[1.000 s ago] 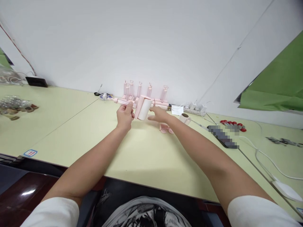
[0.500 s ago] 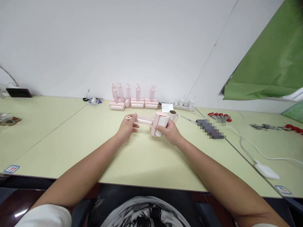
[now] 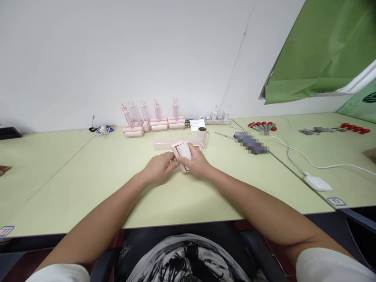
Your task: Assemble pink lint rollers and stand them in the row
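A pink lint roller (image 3: 182, 152) with a white paper roll is held over the pale green table (image 3: 88, 172), in front of me. My right hand (image 3: 197, 164) grips the roll end. My left hand (image 3: 160, 168) pinches the roller's near end with its fingertips. A pink handle piece (image 3: 162, 145) lies flat on the table just behind the hands. Beside it stands a small roll with a brown core (image 3: 203, 136).
Several pink lint rollers (image 3: 152, 119) stand in a row against the wall. A white paper slip (image 3: 197, 124) and power strip (image 3: 219, 116) lie behind. To the right are a blurred dark object (image 3: 251, 142), red-handled tools (image 3: 262, 126), a white mouse (image 3: 318, 183) with cable, and green cloth (image 3: 317, 51).
The hands drew the roller back from the row at the wall toward me. My left hand slid from the handle's far end to the roll end. The view turned right.
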A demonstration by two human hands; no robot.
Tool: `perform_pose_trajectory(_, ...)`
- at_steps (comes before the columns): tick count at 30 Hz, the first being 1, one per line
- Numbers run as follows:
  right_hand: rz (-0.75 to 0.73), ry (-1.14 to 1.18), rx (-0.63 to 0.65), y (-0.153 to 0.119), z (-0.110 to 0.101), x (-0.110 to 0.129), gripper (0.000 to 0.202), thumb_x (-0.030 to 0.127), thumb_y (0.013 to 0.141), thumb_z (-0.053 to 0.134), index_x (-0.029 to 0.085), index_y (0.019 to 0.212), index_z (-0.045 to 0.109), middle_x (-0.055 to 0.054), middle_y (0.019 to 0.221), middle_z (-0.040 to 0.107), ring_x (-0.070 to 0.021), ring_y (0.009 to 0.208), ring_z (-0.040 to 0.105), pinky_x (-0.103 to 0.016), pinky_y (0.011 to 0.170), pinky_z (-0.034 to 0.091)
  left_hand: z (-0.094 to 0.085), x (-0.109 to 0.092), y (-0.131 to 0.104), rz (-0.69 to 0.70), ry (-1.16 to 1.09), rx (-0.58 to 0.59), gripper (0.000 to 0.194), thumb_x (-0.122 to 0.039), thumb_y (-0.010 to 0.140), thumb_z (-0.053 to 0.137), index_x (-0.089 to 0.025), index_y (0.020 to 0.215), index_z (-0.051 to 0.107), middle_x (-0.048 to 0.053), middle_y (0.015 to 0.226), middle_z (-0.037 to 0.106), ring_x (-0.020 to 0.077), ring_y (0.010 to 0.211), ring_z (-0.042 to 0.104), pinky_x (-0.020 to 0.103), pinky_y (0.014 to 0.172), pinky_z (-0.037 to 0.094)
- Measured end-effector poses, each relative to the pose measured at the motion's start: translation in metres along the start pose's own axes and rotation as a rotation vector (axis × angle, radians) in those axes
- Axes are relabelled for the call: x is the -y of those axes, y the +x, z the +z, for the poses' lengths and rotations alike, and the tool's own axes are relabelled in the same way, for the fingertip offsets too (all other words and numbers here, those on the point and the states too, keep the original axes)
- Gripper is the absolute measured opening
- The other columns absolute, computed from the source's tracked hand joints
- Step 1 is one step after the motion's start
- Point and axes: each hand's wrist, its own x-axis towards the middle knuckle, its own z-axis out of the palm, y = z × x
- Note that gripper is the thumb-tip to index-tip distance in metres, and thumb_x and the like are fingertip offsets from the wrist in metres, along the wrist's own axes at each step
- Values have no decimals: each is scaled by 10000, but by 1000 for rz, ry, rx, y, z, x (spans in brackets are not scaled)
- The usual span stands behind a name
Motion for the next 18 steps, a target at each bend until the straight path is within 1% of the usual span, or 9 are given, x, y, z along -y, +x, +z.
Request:
perform_pose_trajectory(3,1,19,47,-1,1,-2,375,447,799,637,205,1071,547,-36,919,657,-212,812,582,-304,697,435,-1,2,-1,4,-35,-3,315,-491,932,451,-228,869,613,53,822,680,206,703,591,300,618,372)
perform_pose_trajectory(6,-8,8,55,-1,2,-4,378,445,793,647,198,1061,550,-36,916,652,-210,810,577,-306,702,430,-1,5,-2,27,-66,7,302,-464,940,434,-229,898,620,43,808,679,198,684,583,297,622,376)
perform_pose_trajectory(9,-10,16,42,-1,4,-6,376,434,792,647,186,1058,552,-46,934,655,-215,831,583,-316,724,439,2,6,-3,29,-51,0,288,-448,931,443,-224,890,620,44,774,672,197,656,570,301,602,356)
perform_pose_trajectory(12,-7,28,21,-1,5,-7,378,417,788,647,179,1066,552,-55,958,661,-220,851,592,-324,739,447,4,3,-4,-3,-18,-17,313,-470,929,439,-222,842,609,41,725,652,187,615,545,298,576,325)
perform_pose_trajectory(16,1,34,7,-1,7,-8,369,424,787,641,183,1052,554,-49,932,660,-220,824,593,-327,720,452,4,-1,-6,-34,17,-8,344,-508,931,425,-217,844,588,9,669,615,170,583,513,281,555,296)
perform_pose_trajectory(18,1,20,-22,-1,7,-8,346,428,789,632,187,1025,554,-43,904,655,-219,802,588,-327,702,451,2,0,-5,-63,30,-9,360,-526,934,415,-218,846,579,-6,646,596,163,575,505,275,555,296)
